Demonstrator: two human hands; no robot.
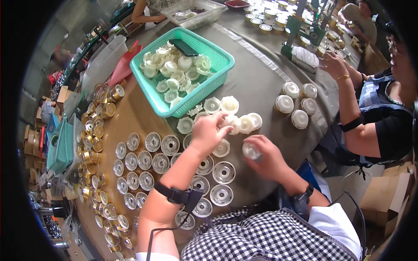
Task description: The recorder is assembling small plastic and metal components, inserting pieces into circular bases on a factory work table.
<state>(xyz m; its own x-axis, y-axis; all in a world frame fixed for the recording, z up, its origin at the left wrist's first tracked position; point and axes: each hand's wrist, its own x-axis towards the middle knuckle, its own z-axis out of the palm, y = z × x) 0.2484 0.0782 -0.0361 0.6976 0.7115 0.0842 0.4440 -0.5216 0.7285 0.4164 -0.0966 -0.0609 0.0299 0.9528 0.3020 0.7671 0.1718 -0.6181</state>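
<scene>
My left hand (208,132) is over the middle of the table, thumb and fingers closing on the edge of a white plastic disc (234,125) in a small cluster. My right hand (266,157), farther right and nearer me, grips a round whitish cup-like piece (251,151) with a shiny look. Beside my left hand lie several scalloped white plastic parts (212,105). Around and under my left forearm, silver metal cups (223,172) with holes in their centres stand in rows, partly hidden by the arm.
A green basket (226,65) of white plastic parts stands beyond my hands. Gold-rimmed cups (96,143) are piled at the left. White-topped pieces (285,104) sit at the right, near a co-worker's hand (335,65) at a green press (296,30). Cardboard boxes (383,195) stand at right.
</scene>
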